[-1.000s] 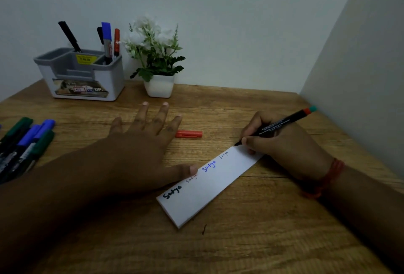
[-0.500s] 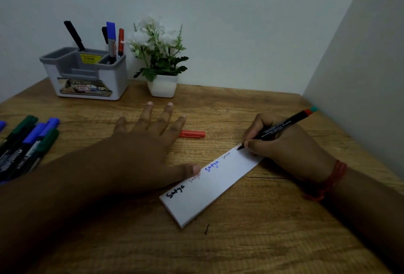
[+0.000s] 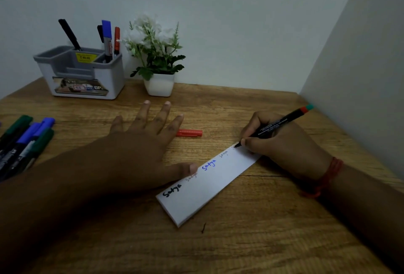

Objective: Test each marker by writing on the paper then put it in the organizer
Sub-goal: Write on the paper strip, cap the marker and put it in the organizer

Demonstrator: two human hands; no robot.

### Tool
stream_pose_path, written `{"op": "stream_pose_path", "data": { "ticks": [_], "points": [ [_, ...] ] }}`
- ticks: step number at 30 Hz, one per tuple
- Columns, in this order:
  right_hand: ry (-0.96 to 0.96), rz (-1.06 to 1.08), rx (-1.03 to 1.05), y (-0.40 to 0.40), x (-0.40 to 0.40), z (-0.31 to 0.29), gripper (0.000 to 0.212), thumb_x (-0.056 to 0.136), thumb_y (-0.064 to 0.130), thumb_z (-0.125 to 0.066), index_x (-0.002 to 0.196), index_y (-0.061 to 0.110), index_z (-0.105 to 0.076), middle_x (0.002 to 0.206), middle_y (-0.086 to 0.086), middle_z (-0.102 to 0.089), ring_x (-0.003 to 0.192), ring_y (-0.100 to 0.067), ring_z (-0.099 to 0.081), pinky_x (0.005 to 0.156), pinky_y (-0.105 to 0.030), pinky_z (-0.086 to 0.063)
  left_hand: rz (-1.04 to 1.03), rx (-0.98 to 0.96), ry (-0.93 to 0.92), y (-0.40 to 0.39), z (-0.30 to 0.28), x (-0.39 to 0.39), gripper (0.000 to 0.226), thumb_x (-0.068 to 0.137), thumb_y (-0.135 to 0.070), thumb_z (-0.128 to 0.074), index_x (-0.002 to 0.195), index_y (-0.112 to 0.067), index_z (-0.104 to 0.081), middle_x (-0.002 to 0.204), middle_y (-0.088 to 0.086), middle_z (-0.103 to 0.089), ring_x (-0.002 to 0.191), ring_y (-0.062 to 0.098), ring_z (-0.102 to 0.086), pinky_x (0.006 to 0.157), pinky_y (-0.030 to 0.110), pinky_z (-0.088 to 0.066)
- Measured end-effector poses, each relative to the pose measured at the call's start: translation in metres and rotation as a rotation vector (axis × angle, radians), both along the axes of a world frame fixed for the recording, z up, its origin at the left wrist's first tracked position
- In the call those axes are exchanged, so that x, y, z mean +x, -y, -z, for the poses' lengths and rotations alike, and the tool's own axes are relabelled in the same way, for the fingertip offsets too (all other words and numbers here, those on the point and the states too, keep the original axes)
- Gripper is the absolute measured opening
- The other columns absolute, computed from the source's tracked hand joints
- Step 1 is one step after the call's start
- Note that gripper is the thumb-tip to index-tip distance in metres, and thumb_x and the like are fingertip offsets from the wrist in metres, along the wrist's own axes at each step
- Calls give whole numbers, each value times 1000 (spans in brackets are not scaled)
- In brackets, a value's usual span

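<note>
A long white paper strip [image 3: 209,188] lies slanted on the wooden table, with several written words along its upper edge. My right hand [image 3: 282,144] grips a black marker [image 3: 277,126] with a red and teal end; its tip touches the paper's far right end. My left hand [image 3: 140,142] lies flat, fingers spread, thumb pressing the paper's edge. A red cap [image 3: 189,133] rests on the table beyond the paper. The grey-white organizer [image 3: 87,81] at the back left holds several markers upright. More green and blue markers [image 3: 26,142] lie at the left edge.
A small white pot with a green and white plant [image 3: 158,59] stands just right of the organizer. White walls close the back and the right side [image 3: 360,72]. A small dark mark [image 3: 203,227] sits on the wood below the paper.
The marker tip has moved slightly along the paper's right end, where a new faint stroke shows. My left hand stays pressed flat. The view shifted a little.
</note>
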State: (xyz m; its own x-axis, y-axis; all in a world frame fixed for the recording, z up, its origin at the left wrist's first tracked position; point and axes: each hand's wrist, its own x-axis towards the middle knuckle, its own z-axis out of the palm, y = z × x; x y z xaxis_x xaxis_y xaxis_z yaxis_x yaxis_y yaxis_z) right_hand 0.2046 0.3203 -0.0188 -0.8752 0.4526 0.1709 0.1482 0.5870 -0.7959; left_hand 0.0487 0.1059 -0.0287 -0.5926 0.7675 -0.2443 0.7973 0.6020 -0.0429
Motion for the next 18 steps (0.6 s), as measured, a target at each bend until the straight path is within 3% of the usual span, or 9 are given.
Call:
{"op": "stream_pose_path", "data": {
  "ticks": [3,8,14,18],
  "points": [
    [14,3,10,-1,0,0,9,83,7,-73,79,11,-67,84,0,-74,79,-9,-69,70,-26,-55,1,-1,0,0,-1,1,114,42,-100,5,136,-47,39,144,-10,51,137,24,41,116,62,5],
    [3,23,5,-2,0,1,8,84,7,-72,80,10,-67,85,-2,-74,84,-16,-69,71,-26,-55,2,-6,5,0,-1,2,112,42,-100,5,135,-47,40,144,-10,51,138,24,40,116,62,3],
    [15,22,40,-3,-1,2,11,82,7,-73,77,14,-66,84,-1,-74,84,-18,-69,76,-37,-56,1,-12,9,0,-1,2,111,43,-101,5,134,-48,41,143,-11,52,137,23,41,116,62,4],
    [-9,16,35,-4,0,4,10,83,6,-72,78,12,-66,85,-1,-74,78,-11,-68,70,-26,-54,0,-16,5,0,-1,2,110,43,-100,6,133,-48,42,142,-12,53,136,23,42,117,61,4]
  ]
}}
